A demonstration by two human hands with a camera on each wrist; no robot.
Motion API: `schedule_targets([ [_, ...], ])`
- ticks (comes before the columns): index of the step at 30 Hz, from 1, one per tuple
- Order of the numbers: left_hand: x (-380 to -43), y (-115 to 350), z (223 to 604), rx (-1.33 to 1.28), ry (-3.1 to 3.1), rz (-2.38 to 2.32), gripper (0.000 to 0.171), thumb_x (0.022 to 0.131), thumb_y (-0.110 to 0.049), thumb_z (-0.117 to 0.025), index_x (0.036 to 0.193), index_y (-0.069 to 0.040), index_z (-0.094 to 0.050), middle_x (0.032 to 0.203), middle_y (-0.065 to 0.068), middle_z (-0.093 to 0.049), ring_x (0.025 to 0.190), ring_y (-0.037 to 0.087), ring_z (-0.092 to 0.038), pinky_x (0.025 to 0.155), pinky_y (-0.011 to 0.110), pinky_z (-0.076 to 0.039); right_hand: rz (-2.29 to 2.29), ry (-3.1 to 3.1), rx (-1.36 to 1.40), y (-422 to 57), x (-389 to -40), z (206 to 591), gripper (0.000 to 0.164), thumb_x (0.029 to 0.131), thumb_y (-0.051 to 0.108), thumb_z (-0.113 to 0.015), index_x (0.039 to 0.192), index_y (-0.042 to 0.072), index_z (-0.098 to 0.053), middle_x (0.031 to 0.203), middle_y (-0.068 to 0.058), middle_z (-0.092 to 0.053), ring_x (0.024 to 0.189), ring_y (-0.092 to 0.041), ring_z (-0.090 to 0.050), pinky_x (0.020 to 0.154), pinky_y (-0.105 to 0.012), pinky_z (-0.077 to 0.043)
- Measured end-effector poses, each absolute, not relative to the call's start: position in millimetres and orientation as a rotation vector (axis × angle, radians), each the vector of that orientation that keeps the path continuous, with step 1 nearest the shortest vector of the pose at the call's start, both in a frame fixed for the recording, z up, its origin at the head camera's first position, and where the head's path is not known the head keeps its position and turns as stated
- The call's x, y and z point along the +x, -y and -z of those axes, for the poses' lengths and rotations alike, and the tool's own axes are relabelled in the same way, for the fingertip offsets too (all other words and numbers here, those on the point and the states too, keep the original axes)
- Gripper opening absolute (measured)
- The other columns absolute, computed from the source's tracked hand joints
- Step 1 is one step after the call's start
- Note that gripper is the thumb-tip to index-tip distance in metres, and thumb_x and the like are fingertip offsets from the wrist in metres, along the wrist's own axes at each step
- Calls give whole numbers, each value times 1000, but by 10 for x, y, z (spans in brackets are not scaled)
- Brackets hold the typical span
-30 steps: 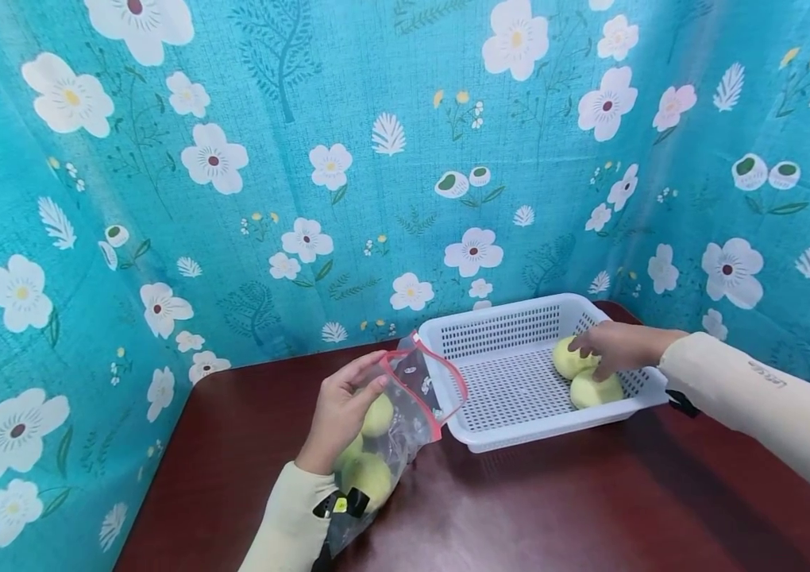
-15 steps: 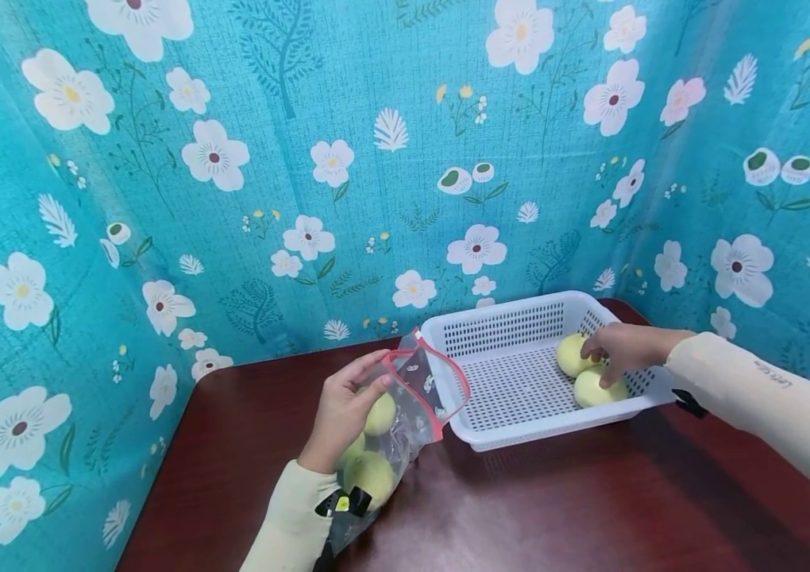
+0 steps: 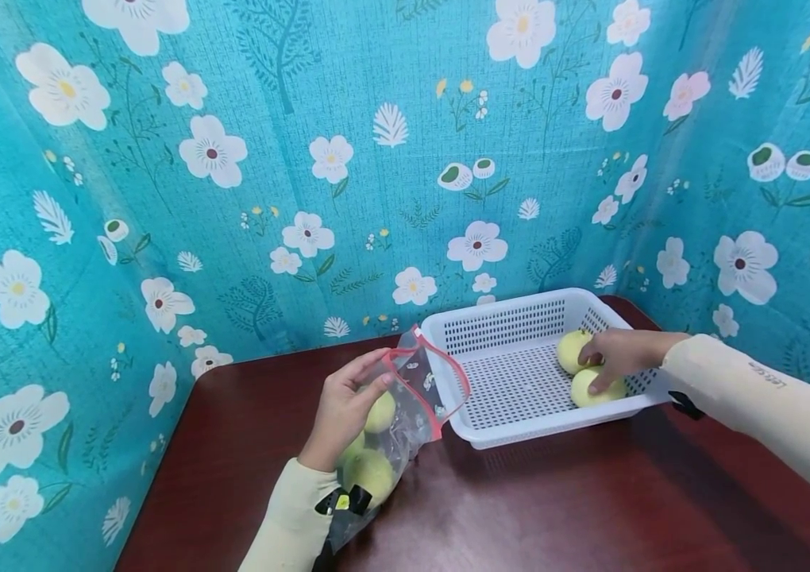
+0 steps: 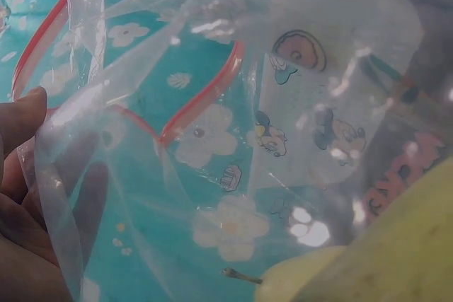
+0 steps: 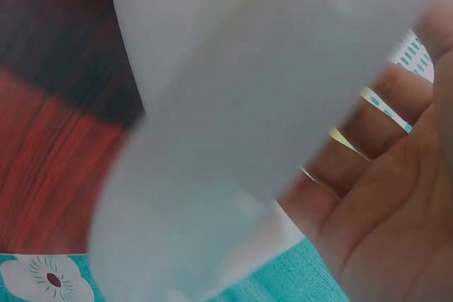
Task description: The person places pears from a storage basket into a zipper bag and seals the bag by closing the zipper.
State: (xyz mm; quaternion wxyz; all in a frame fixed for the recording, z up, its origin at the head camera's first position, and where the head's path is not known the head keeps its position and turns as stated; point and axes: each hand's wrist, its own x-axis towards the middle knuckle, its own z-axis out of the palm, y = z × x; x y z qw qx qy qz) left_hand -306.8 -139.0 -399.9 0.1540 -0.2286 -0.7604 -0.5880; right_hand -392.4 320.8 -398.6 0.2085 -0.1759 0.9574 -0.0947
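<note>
My left hand (image 3: 341, 409) pinches the rim of a clear zip bag (image 3: 415, 417) between thumb and fingers, its red-edged mouth spread toward the basket. Several yellow-green pears (image 3: 369, 477) lie inside the bag; a stemmed pear (image 4: 304, 274) shows through the film in the left wrist view. Over at the basket's right end, my right hand (image 3: 626, 353) grips the nearer of two pears (image 3: 584, 389), thumb on its front and fingers behind it. The other pear (image 3: 569, 349) sits just beyond. In the right wrist view the basket wall (image 5: 205, 104) hides the fingertips and the pears.
The white perforated basket (image 3: 472, 437) stands at the back of the dark red table (image 3: 519, 492), its left end beside the bag's mouth. A blue flowered cloth (image 3: 376, 199) hangs close behind the table and along both sides.
My right hand has settled lower on the nearer pear, its thumb now against the front. The left hand and the bag stay in place. The head view has shifted slightly.
</note>
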Motion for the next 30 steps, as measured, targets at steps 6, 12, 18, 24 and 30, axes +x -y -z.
schedule_targets([
  [6, -2920, 1344, 3812, -630, 2211, 1680, 36, 90, -7, -69, 126, -6, -64, 120, 8, -67, 112, 19, -63, 87, 39, -53, 261, -2681, -549, -3144, -3900, 4065, 67, 74, 56, -77, 118, 5, -69, 107, -2, -66, 94, -23, -56, 89, -56, -44],
  [12, -3004, 1382, 3922, -674, 2173, 1682, 37, 91, -20, -70, 127, -13, -66, 119, 2, -68, 111, 16, -63, 87, 43, -52, 198, -2695, -570, -2986, -3838, 4107, 69, 77, 60, -72, 124, 9, -66, 111, -4, -64, 97, -26, -53, 89, -56, -41],
  [18, -2984, 1356, 3904, -620, 2194, 1722, 37, 90, -11, -69, 127, -8, -65, 120, 6, -67, 112, 17, -62, 88, 44, -52, 173, -2688, -596, -2907, -3842, 4170, 64, 78, 58, -73, 124, 13, -67, 109, -1, -63, 95, -24, -52, 88, -53, -41],
  [24, -2861, 1342, 3734, -662, 2187, 1694, 36, 91, -5, -68, 126, 1, -63, 120, 13, -66, 112, 23, -62, 89, 49, -50, 122, -2683, -582, -2829, -3787, 4156, 62, 74, 55, -77, 123, 18, -69, 110, 1, -64, 96, -23, -52, 90, -56, -40],
  [30, -2846, 1349, 3684, -655, 2203, 1663, 36, 91, -6, -69, 126, 0, -64, 119, 12, -67, 110, 22, -63, 87, 42, -52, 91, -2659, -626, -2792, -3711, 4088, 62, 71, 46, -83, 125, 18, -68, 112, -3, -63, 95, -24, -52, 88, -58, -40],
])
